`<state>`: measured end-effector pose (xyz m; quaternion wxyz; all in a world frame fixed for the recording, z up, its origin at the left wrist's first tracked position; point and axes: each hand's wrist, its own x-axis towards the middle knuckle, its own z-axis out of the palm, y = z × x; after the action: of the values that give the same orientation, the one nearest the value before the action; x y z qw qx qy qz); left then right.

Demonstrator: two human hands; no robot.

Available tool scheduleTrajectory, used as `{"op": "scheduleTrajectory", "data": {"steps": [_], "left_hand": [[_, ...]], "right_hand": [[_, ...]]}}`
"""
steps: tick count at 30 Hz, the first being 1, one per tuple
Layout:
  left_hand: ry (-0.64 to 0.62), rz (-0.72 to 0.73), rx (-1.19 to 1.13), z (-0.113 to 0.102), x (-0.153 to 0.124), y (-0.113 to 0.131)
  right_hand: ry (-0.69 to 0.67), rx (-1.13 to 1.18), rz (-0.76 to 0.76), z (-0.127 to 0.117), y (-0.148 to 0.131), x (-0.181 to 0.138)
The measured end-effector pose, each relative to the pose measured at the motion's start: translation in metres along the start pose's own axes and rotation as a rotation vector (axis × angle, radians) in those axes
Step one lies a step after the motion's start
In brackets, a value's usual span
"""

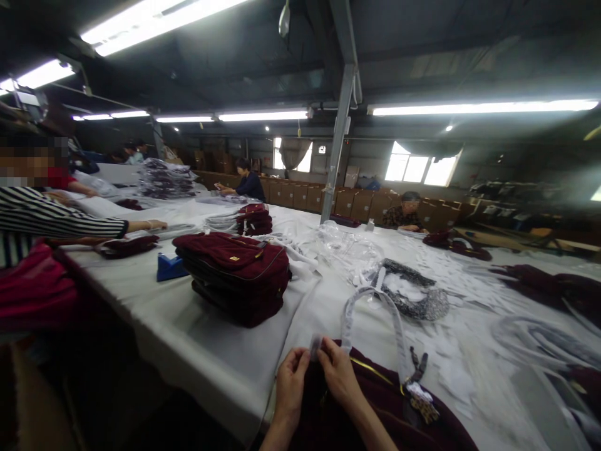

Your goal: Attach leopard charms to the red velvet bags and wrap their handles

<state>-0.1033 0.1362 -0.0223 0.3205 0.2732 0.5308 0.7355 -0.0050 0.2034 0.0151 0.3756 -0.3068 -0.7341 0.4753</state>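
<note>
Side by side, my left hand [292,382] and my right hand [337,369] are above a dark maroon handbag [380,394] at the table's near edge. Both are pinched closed at the fingertips. Between them is a small, whitish, see-through piece [315,346], blurred, too small to name. The bag has a yellow zip [370,369] and an upright handle [398,313] wrapped in pale film. A dark strap with a charm [425,407] in clear wrap hangs at its right side. My forearms cover part of the bag.
A stack of maroon bags [235,269] stands left of my hands, beside a blue tape dispenser [169,267]. Crumpled clear plastic [347,250] and a black-rimmed container [408,291] lie ahead. A co-worker in a striped sleeve [70,216] reaches in from the left. A metal post [334,150] rises beyond.
</note>
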Motion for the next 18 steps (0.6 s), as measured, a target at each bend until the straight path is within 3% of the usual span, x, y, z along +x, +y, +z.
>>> {"op": "scheduleTrajectory", "data": {"steps": [5,11,18], "left_hand": [[0.004,-0.034,-0.002,0.001,-0.001,0.001],[-0.030,0.004,0.083,0.003,-0.005,0.011],[-0.004,-0.080,-0.177,0.003,0.000,0.004]], "right_hand": [[0.007,0.094,0.115,-0.004,0.005,0.004],[-0.088,0.058,0.033,-0.005,-0.006,0.006],[-0.058,-0.028,0.003,-0.004,-0.007,0.007]]}}
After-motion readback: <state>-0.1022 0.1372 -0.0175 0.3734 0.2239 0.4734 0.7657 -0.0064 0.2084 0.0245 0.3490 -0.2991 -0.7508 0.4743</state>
